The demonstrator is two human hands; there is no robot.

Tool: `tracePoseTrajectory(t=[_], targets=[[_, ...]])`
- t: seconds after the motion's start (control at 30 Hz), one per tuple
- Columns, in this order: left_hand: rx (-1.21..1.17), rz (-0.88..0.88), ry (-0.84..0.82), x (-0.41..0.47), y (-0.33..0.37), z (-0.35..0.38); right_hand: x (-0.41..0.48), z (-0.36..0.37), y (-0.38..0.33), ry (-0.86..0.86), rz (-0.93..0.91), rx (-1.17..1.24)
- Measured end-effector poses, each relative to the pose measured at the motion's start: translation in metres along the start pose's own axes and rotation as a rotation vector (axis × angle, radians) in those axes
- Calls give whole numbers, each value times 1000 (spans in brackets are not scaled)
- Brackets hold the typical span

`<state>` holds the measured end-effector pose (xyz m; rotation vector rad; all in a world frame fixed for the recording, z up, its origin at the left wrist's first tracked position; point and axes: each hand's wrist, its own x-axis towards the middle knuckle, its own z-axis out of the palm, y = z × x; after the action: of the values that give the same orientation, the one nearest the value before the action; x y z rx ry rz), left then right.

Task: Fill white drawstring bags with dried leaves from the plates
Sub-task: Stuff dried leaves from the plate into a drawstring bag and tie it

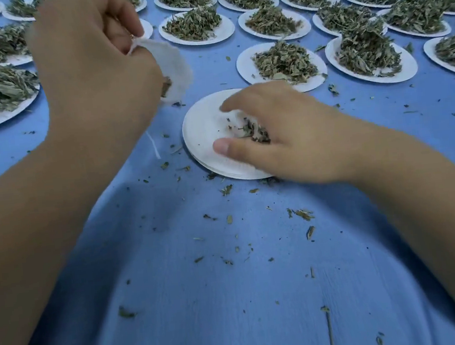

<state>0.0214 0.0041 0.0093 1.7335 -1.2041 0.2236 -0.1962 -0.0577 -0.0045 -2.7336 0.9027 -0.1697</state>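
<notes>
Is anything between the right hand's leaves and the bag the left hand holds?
Nothing visible. The right hand grips leaves on the near plate; the bag, held by the left hand, hangs just beyond its rim.

Matt and dry
Smooth white paper plate (203, 135); gauzy cloth bag (172, 63); crumbly dried leaves (283, 61); matt blue tabletop (231, 283).

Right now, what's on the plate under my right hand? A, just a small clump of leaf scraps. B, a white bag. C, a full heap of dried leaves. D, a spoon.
A: the paper plate under the right hand is mostly bare white, with only a clump of dried leaves gathered in its fingers; the left hand holds the white drawstring bag off the plate.
</notes>
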Motion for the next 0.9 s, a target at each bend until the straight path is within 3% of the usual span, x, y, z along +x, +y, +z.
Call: tracePoseTrajectory(t=[0.1, 0.27, 0.4, 0.53, 0.7, 0.77, 0.9], targets=[[-4, 23, -88, -9, 0, 1, -1, 17, -11, -43, -21, -97], [-40, 37, -210, -26, 17, 7, -1, 24, -12, 106, -102, -142], [-137, -62, -267, -28, 26, 5, -2, 30, -14, 222, -168, -104], [-189, -115, -224, -19, 20, 3, -4, 35, -16, 305, -185, -3], [-54, -13, -233, -9, 9, -10, -5, 35, -18, 327, -226, -23], [-61, 29, -397, -7, 6, -15, -5, 34, -19, 349, -251, -46], [-16, 34, -917, -8, -2, -23, -3, 31, -18, 367, -307, 5]])
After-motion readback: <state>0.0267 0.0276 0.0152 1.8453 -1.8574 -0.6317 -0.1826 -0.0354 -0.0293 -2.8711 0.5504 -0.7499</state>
